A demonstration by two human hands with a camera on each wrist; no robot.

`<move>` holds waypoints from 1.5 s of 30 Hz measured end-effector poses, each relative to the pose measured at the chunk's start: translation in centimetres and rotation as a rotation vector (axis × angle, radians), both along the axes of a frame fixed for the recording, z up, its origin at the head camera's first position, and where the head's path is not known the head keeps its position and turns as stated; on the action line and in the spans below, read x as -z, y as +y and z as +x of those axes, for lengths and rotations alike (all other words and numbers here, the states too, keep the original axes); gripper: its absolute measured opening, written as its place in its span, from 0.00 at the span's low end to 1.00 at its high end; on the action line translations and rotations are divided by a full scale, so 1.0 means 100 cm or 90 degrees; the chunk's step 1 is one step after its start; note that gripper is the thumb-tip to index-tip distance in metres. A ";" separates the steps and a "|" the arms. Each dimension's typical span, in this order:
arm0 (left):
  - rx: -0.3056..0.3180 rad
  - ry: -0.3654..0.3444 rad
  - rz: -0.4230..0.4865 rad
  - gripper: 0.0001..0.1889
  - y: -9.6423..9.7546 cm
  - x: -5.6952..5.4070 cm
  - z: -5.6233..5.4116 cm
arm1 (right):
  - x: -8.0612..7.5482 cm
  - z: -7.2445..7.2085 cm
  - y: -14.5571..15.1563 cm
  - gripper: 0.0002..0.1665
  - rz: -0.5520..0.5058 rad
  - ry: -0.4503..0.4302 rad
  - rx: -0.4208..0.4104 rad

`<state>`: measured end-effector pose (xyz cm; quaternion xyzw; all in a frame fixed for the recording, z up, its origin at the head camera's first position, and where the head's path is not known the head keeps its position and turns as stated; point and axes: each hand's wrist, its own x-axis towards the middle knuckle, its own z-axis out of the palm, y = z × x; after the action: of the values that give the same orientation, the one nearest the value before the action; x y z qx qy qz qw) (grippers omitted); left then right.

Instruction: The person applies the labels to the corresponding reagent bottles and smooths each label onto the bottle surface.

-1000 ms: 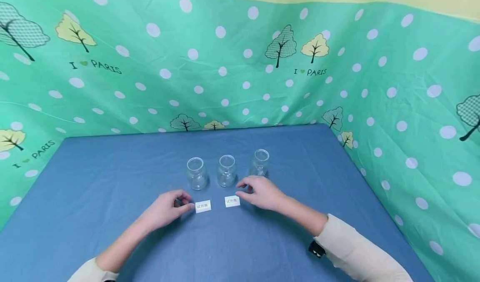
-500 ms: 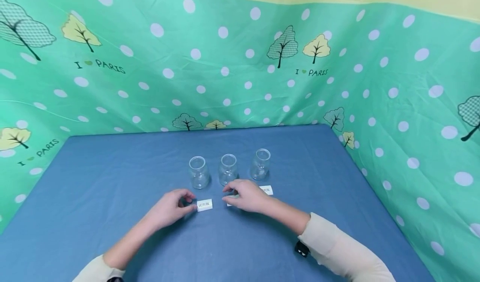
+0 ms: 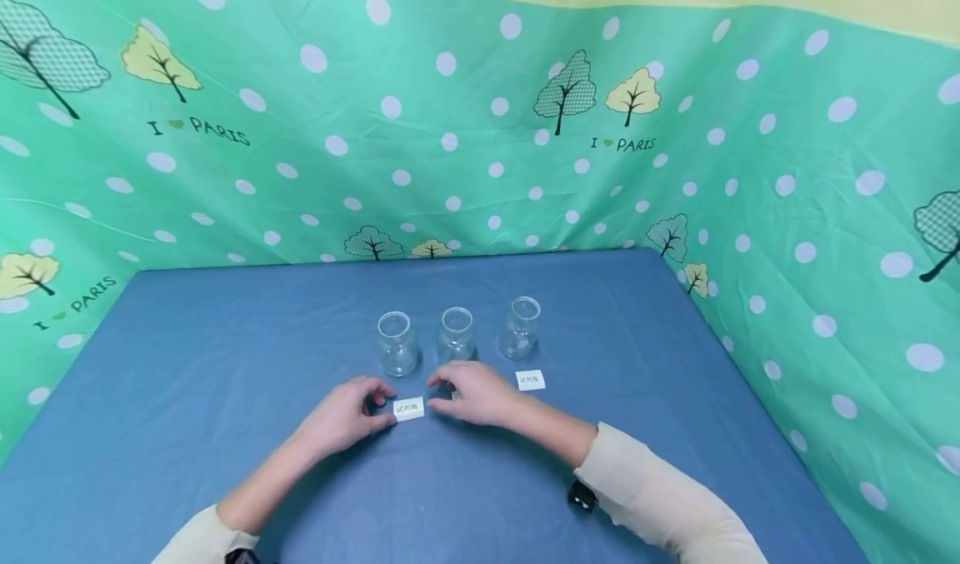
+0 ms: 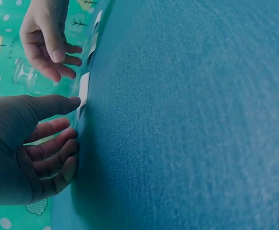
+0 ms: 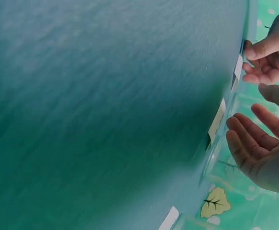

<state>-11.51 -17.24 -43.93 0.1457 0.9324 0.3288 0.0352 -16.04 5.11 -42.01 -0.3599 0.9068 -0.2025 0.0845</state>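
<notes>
Three clear glass jars stand upright in a row on the blue-covered table: the left jar (image 3: 398,346), middle jar (image 3: 456,335) and right jar (image 3: 521,328). Small white folded cards with writing stand in front of them. My left hand (image 3: 341,418) is beside the left card (image 3: 408,409), its thumb tip at the card's edge and its fingers loosely bent. In front of the middle jar is my right hand (image 3: 472,393), relaxed and holding nothing, largely hiding the middle card (image 5: 217,120) in the head view. The right card (image 3: 530,380) stands in full view.
A green dotted curtain (image 3: 420,131) with tree prints hangs behind the table (image 3: 225,331) and along its right side. Dark wrist cameras sit at both sleeves, including the right wrist camera (image 3: 582,495).
My right hand has moved left from before the right jar to before the middle jar. This uncovers the right card and mostly covers the middle one. The left hand stays nearly still.
</notes>
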 end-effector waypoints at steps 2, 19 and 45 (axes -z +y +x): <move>-0.001 0.001 -0.008 0.15 0.000 0.001 0.000 | 0.002 0.000 -0.004 0.17 0.015 0.002 -0.007; -0.008 0.000 -0.053 0.12 0.004 0.005 0.000 | 0.012 0.000 -0.021 0.20 0.142 0.086 -0.052; -0.039 -0.081 0.145 0.08 -0.010 0.005 0.003 | -0.001 0.003 -0.017 0.15 0.024 0.059 -0.004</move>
<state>-11.21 -18.21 -44.48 0.0995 0.8888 0.4422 0.0674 -15.79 3.38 -41.93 -0.3699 0.9124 -0.1681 0.0496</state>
